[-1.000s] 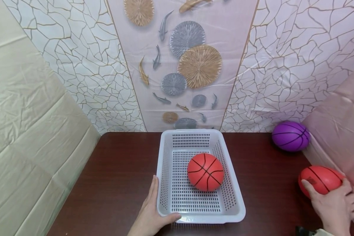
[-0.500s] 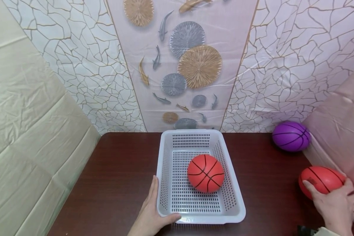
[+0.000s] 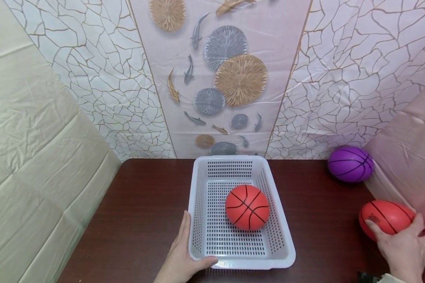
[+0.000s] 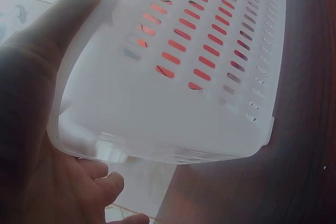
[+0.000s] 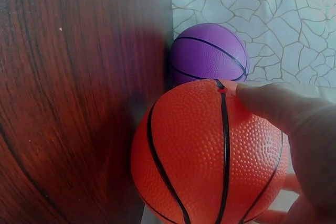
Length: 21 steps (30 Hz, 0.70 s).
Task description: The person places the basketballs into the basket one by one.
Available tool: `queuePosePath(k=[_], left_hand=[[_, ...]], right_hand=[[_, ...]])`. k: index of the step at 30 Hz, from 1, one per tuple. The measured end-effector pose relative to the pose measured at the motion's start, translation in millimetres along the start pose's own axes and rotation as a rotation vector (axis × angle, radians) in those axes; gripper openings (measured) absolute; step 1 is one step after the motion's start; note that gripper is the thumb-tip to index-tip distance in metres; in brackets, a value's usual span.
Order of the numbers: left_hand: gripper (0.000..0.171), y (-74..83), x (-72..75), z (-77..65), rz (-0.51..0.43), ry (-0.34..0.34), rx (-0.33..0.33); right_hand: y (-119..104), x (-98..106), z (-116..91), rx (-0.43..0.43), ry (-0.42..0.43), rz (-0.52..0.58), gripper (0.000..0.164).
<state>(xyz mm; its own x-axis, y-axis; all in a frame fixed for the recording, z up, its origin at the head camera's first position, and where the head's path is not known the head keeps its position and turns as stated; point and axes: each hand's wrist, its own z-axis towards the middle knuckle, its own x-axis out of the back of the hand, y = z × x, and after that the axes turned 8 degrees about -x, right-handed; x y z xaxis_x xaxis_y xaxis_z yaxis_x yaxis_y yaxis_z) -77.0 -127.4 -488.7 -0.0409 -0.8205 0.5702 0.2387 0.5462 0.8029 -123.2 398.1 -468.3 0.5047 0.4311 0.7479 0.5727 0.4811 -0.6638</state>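
Note:
A white perforated plastic basket (image 3: 241, 262) stands mid-table with a red toy basketball (image 3: 247, 207) inside. At its near-left corner rests my left hand (image 3: 180, 253), fingers straight along the outer wall and thumb on the front rim. In the left wrist view the basket's slotted wall (image 4: 157, 108) shows red through its holes. My right hand (image 3: 403, 245) grips a second red ball (image 3: 386, 216) at the table's right side, thumb on the near face and fingers round the far side. That ball (image 5: 205, 156) fills the lower right wrist view.
A purple ball (image 3: 350, 164) sits at the back right corner, against the beige side cloth (image 3: 411, 157). Dark brown table (image 3: 138, 212) extends left of the basket and between it and the right-hand balls. A patterned cloth (image 3: 120, 78) hangs behind.
Almost nothing moves. My right hand shifts very slightly rightward on the second red ball; the basket and left hand stay in place.

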Motion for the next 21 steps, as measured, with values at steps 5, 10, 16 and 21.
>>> queuePosePath(k=[5,10,16,21], left_hand=[[0.131,-0.7,-0.6,0.4,0.001,0.002,-0.002],[0.132,-0.8,-1.0,1.4,-0.001,-0.001,0.004],[0.132,-1.0,-1.1,1.3,-0.007,0.0,0.007],[0.132,-1.3,-1.2,1.2,-0.016,0.002,0.007]], right_hand=[[-1.1,-1.0,-1.7,-0.007,-0.01,-0.019,0.117],[-2.5,-2.8,-2.9,-0.002,0.003,-0.022,0.118],[-1.5,-4.7,-1.2,0.038,0.033,-0.016,0.114],[-0.7,-4.8,-0.1,0.043,0.025,-0.006,0.115]])
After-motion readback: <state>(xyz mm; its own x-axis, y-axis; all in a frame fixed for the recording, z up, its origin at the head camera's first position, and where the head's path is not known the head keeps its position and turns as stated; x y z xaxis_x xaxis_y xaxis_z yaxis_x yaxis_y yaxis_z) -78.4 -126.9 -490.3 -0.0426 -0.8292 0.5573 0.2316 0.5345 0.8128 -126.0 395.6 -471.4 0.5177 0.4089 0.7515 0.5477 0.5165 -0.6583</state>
